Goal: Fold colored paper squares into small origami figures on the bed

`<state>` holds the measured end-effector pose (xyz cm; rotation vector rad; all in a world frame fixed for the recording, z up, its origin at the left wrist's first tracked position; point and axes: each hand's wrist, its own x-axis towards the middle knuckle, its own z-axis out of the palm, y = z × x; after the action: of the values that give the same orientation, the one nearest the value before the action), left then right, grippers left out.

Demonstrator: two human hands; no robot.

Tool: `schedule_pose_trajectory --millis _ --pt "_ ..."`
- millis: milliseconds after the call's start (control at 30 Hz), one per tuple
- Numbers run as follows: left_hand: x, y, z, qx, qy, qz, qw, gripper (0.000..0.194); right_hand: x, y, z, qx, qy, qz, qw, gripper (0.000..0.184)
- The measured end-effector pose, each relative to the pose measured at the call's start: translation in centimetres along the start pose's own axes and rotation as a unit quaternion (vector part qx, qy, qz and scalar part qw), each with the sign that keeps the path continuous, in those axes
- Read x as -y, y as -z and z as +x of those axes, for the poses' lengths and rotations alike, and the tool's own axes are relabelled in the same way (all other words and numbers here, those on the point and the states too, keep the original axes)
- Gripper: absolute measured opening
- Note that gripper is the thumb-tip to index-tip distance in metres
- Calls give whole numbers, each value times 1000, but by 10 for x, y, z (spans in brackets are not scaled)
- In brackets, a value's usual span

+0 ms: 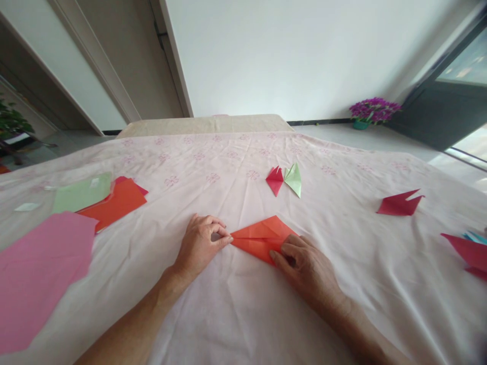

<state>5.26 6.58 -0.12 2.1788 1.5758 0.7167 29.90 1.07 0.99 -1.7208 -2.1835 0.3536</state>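
Note:
A folded orange paper (261,237) lies flat on the pale pink cloth (228,304) in front of me. My left hand (201,245) pinches its left tip between thumb and forefinger, the other fingers curled. My right hand (304,263) presses on the paper's lower right edge with its fingers bent and closed on the fold.
Flat sheets lie at the left: pink (38,274), orange (116,203) and light green (81,193). Folded pieces sit farther off: a red one (274,180) beside a green one (293,178), a dark red one (399,204), more red at the right edge (470,252). A purple flower pot (371,111) stands on the floor.

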Motion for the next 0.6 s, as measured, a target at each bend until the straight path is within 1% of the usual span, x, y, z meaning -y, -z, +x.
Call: schedule_pose_trajectory --millis 133,300,467,600 --pt "-2 2 2 10 4 6 1000 8 1 -2 0 -11 -5 -25 1000 33" --pt "-3 2 2 10 -1 14 1000 10 -2 -2 3 -34 -33 -10 999 32" --pt "-1 1 2 9 -9 13 1000 9 -3 -1 5 -45 -8 -26 999 28" --pt "-3 1 0 1 -16 29 999 10 -2 -1 6 -48 -14 -34 998 28"
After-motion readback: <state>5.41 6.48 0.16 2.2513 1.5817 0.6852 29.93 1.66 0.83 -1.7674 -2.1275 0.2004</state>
